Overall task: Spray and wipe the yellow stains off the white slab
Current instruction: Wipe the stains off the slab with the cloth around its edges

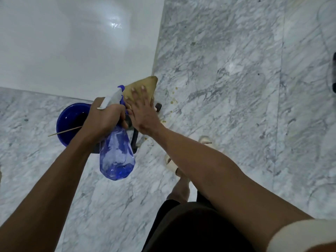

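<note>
A flat-fingered right hand presses a yellowish cloth onto the glossy white slab's corner while the left hand grips an unlabelled translucent blue spray bottle.

Grey-veined marble floor spread beneath everything, joint lines running across it. Blue bucket standing on the floor just off the slab's near edge, dark liquid inside, thin wooden stick slanting out over its rim. Dark frame beside the bucket, mostly hidden. Cream slippers on the floor near the slab's corner. Black shorts at the bottom.
</note>
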Tool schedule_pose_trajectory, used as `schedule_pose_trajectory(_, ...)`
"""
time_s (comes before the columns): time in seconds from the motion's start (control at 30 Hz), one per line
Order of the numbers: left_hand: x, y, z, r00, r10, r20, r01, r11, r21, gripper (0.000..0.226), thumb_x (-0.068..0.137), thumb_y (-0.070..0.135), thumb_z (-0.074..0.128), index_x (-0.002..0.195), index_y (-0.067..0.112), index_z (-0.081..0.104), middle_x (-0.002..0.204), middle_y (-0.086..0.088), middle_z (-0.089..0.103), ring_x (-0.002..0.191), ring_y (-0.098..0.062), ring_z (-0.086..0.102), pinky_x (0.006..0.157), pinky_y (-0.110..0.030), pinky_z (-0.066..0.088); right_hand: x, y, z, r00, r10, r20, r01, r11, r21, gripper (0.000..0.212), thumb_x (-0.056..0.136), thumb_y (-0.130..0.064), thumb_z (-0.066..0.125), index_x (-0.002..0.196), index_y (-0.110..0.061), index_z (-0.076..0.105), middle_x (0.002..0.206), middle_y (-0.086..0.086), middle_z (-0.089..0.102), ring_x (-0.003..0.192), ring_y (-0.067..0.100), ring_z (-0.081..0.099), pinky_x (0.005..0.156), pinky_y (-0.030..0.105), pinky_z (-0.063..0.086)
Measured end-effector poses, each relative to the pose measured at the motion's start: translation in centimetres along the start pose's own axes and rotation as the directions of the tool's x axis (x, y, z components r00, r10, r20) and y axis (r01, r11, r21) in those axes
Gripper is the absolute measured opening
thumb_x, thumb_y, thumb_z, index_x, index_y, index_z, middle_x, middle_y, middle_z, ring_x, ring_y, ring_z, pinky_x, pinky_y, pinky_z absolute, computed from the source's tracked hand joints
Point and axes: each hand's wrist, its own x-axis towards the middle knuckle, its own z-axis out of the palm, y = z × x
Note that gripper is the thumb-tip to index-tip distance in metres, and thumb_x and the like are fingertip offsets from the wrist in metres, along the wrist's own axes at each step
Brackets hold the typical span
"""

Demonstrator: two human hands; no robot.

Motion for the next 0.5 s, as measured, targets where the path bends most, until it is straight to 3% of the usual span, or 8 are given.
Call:
schedule_pose_trajectory(0.17,-2.1,0.0,0.2,1.0,0.018,-0.013,-0.018,0.999,0.034,0.017,0.073,-0.006,0.051,0.079,-0.008,0.066,0.071,-0.023,0.068,0.049,-0.021,0.064,0.056,-0.031,0.054,-0.7,0.2,-2.1,0.985,-0.061,0.164,0.037,0.988,0.147,0.068,0.102,-0.045,0.009,0.154,-0.011,0.036,0.166,0.015,0.015,0.154,0.038,-0.005,0.121,0.061,0.005)
schedule_pose_trajectory(0.27,-3.1,0.0,-0.4,1.0,0.023,-0.02,-0.022,0.999,0.033,0.027,0.068,0.002,0.053,0.089,-0.004,0.07,0.083,-0.025,0.071,0.06,-0.029,0.067,0.064,-0.037,0.058,-1.7,0.1,-5.7,0.951,-0.089,0.297,0.021,0.974,0.227,0.051,0.11,-0.031,0.02,0.155,-0.01,0.032,0.164,0.018,0.019,0.154,0.032,0.003,0.124,0.042,-0.006)
schedule_pose_trajectory(0.37,-4.6,0.5,-1.2,0.999,0.033,-0.044,-0.032,0.999,0.017,0.024,0.071,0.0,0.052,0.089,0.001,0.069,0.092,-0.022,0.073,0.066,-0.029,0.067,0.063,-0.034,0.057,-4.0,-0.1,-9.6,0.963,-0.112,0.247,-0.04,0.84,0.54,0.05,0.11,-0.036,0.021,0.146,-0.016,0.049,0.153,0.01,0.046,0.143,0.022,0.036,0.122,0.031,0.018)
schedule_pose_trajectory(0.43,-5.8,1.0,-1.6,0.996,0.039,-0.08,-0.038,0.999,0.013,0.019,0.079,-0.005,0.051,0.085,0.004,0.067,0.088,-0.017,0.072,0.065,-0.026,0.065,0.063,-0.032,0.055,-5.0,-0.7,-12.0,0.978,-0.045,0.206,-0.114,0.709,0.696,0.057,0.107,-0.051,0.021,0.143,-0.022,0.054,0.149,0.002,0.052,0.137,0.017,0.046,0.117,0.031,0.034)
schedule_pose_trajectory(0.5,-7.0,1.5,-2.0,0.992,0.044,-0.115,-0.046,0.999,-0.013,0.02,0.082,-0.008,0.049,0.086,0.003,0.066,0.088,-0.016,0.071,0.06,-0.023,0.064,0.061,-0.031,0.054,-5.2,-1.4,-14.7,0.972,0.075,0.224,-0.224,0.593,0.774,0.056,0.108,-0.049,0.027,0.137,-0.015,0.059,0.138,0.006,0.058,0.127,0.023,0.053,0.104,0.023,0.044)
